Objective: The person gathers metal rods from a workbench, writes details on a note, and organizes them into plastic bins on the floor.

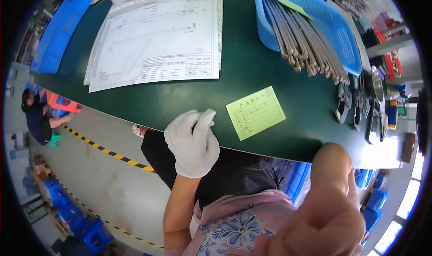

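Observation:
My left hand [192, 144], in a white glove, is at the near edge of the green table [148, 106]. Its fingers are loosely curled, and nothing shows in them. A yellow-green card [255, 113] with a printed form and handwriting lies flat to the right of that hand, apart from it. My right arm is bent, with its elbow [333, 154] at the table's edge. The bare right hand [321, 222] is raised very close to the view at the lower right; its fingers are mostly hidden and blurred.
Stacked drawing sheets [157, 44] lie at the back left, beside a blue bin [63, 31]. A blue basket [351, 60] holds several thin metal rods [302, 40], their ends jutting out. Hand tools [344, 103] lie at the right. Another person [36, 116] sits far left.

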Motion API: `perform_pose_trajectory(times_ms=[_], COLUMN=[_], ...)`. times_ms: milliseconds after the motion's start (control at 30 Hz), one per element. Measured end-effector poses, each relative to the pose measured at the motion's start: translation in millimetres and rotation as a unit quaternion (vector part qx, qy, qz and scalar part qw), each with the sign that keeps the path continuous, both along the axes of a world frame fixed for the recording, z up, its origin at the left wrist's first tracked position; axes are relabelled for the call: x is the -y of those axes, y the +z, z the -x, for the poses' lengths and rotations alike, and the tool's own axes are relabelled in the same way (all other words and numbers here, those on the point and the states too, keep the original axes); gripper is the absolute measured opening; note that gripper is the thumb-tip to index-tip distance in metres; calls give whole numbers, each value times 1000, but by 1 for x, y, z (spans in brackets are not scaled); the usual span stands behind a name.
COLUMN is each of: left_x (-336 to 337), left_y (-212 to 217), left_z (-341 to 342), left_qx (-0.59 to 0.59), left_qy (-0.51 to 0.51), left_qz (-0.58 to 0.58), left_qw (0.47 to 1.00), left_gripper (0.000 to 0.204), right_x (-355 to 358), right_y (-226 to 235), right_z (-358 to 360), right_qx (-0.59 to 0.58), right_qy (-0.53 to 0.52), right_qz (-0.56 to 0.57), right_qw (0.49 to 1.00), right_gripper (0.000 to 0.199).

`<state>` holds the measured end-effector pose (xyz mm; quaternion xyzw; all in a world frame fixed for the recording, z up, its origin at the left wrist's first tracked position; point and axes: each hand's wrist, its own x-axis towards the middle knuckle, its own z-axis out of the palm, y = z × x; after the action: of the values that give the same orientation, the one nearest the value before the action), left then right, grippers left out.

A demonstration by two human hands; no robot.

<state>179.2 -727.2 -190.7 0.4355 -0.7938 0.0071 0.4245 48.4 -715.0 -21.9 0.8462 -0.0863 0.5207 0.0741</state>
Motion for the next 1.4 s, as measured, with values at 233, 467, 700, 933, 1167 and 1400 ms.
perform_pose_trajectory(times_ms=[233, 467, 700, 933, 1167, 1400], left_x=[5, -12, -10, -6, -2, -1], left_y=[7, 6, 13, 23, 35, 35], left_z=[-6, -9, -6, -4, 0, -2], left_qx=[6, -2, -18, -32, 38, 119], left_qy=[-20, 5, -7, -92, -189, -168], left_qz=[-6, -61, -74, -88, -150, -170], left_qw=[1000, 998, 997, 991, 970, 964], left_gripper=[38, 34, 25, 25, 33, 37], right_x=[-23, 1, 15, 20, 17, 17], right_y=[-40, -82, -116, -135, -143, -133], right_z=[-14, 48, 69, 67, 68, 70], right_qx=[213, -73, 134, 63, 149, 95], right_qy=[-220, -6, -137, -109, -121, -129], right_qz=[160, -176, -577, -468, -589, -601], right_qw=[939, 982, 794, 875, 785, 783], right_gripper=[29, 31, 13, 13, 15, 6])
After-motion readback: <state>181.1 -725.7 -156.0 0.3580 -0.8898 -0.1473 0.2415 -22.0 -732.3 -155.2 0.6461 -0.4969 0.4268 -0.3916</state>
